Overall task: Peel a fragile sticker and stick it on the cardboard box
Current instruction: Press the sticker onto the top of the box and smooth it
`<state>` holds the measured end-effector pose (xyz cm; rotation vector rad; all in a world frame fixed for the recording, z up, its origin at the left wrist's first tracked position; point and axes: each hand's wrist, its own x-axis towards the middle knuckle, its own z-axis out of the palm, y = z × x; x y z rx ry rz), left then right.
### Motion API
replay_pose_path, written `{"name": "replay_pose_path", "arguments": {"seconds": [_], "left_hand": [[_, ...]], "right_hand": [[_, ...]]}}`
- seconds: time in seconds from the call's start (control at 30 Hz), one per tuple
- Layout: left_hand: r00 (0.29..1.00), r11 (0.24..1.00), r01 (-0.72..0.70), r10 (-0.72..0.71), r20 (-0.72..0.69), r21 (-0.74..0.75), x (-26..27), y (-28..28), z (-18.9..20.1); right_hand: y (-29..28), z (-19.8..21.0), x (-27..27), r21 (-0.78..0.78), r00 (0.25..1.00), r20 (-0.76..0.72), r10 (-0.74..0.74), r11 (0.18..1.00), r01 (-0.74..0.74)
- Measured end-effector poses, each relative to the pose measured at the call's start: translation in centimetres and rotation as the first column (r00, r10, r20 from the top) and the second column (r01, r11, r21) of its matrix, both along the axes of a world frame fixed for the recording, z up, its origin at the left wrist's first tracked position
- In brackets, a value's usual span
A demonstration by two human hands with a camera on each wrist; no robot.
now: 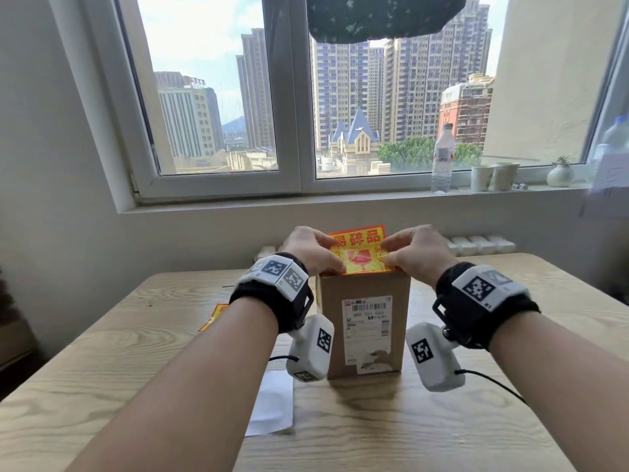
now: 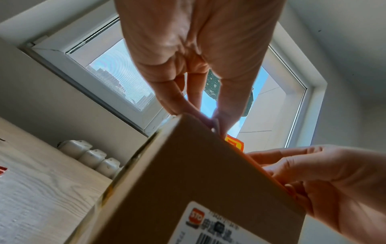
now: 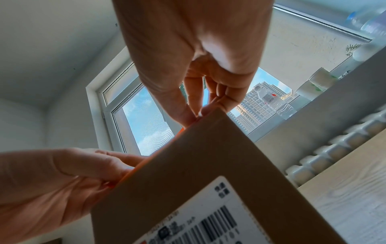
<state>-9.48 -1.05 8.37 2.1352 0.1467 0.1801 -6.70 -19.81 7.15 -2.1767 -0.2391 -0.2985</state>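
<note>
High-rise apartment room: wood-grain table (image 1: 442, 420) under a white-framed window (image 1: 289, 185) facing tower blocks, sill holding water bottle (image 1: 442, 158), paper cups (image 1: 495, 177), small vase (image 1: 559, 175); radiator (image 1: 480, 245) below.

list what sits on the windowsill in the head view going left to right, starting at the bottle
Clear water bottle → two paper cups and → small dark bits too small to identify → round white vase with a little plant.

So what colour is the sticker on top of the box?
The sticker is yellow with a red-orange border, red writing and a red glass picture. The head view shows it best.
</note>
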Motion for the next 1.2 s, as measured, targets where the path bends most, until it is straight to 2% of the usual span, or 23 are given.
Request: {"name": "replay_pose_path", "arguments": {"seconds": [0.2,0.33,0.43,0.57,0.6,0.73,0.9,0.93,1.0,1.07,1.2], "left_hand": [[1.000,0.984,-0.028,0.028,0.000,0.175,-0.3,-0.7,0.5],[0.999,0.973,0.000,0.012,-0.048,0.231,-0.5,0.0,0.8],[1.000,0.954,0.002,0.006,-0.025,0.300,-0.8,0.1,0.5],[1.000,0.942,-0.018,0.010,0.027,0.335,-1.0,-1.3,-0.4],[1.000,0.948,0.000,-0.005,0.015,0.318,-1.0,-1.5,-0.6],[0.993,0.993,0.089,-0.082,-0.086,0.075,-0.6,-1.3,-0.8],[0.981,0.993,0.120,-0.120,-0.155,-0.007,-0.3,0.3,-0.6],[0.980,0.990,0.144,-0.142,-0.141,0.004,-0.3,0.6,-0.5],[0.984,0.986,0.164,-0.161,-0.079,0.033,0.0,0.8,-0.2],[0.986,0.986,0.164,-0.164,-0.019,0.036,0.1,0.2,0.1],[0.991,0.989,0.130,-0.133,0.032,0.066,0.5,-1.0,-0.3]], "right_hand": [[0.3,0.1,-0.3,-0.142,0.999,0.039,-0.034,0.989,0.039],[0.5,0.0,-0.5,-0.206,0.998,0.046,-0.045,0.977,0.053],[0.0,0.1,-0.6,-0.206,0.998,0.024,-0.050,0.977,0.054],[0.8,-0.7,-0.9,-0.182,0.998,-0.059,0.020,0.983,-0.030],[1.1,-0.9,-1.0,-0.142,0.996,-0.084,0.037,0.989,-0.049],[1.3,-1.6,-0.5,0.120,0.976,-0.183,0.120,0.988,-0.099],[-0.5,-1.1,0.1,0.376,0.904,-0.331,0.270,0.917,-0.136],[-0.9,-0.8,0.2,0.350,0.906,-0.319,0.277,0.923,-0.159],[-1.0,-0.2,0.2,0.100,0.959,-0.197,0.201,0.978,-0.184],[-0.3,0.1,0.2,-0.108,0.987,-0.027,0.161,0.981,-0.163],[1.5,0.2,0.3,-0.284,0.981,0.141,0.133,0.955,-0.088]]}}
